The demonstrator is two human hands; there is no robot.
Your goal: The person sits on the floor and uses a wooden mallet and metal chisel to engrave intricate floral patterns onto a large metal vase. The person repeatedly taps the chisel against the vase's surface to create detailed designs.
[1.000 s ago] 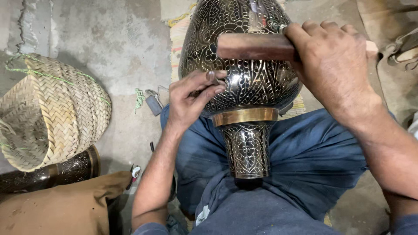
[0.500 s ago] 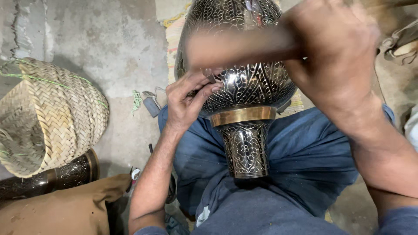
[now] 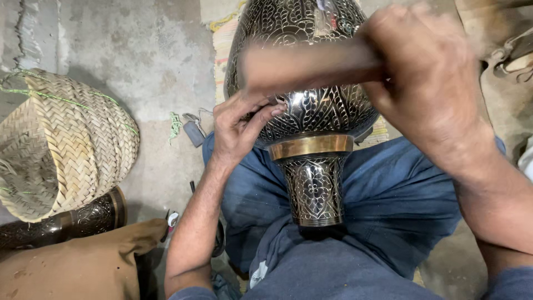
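Note:
A large dark metal vase (image 3: 311, 111) with engraved floral patterns and a brass band lies across my lap, neck toward me. My left hand (image 3: 240, 126) rests against its belly, fingers pinched on a small thin tool whose tip touches the surface. My right hand (image 3: 427, 83) grips a wooden hammer (image 3: 311, 64), blurred with motion, held level above the vase and just over my left hand.
A woven straw basket (image 3: 61, 144) lies on its side on the concrete floor at left. Another engraved dark metal piece (image 3: 66, 222) lies beneath it. Brown cloth (image 3: 72, 266) covers the lower left. Small tools (image 3: 194, 130) lie beside my knee.
My right hand has kept swinging the wooden hammer; it is now blurred and slightly lower over my left hand. The view has shifted a little. The vase stays in place.

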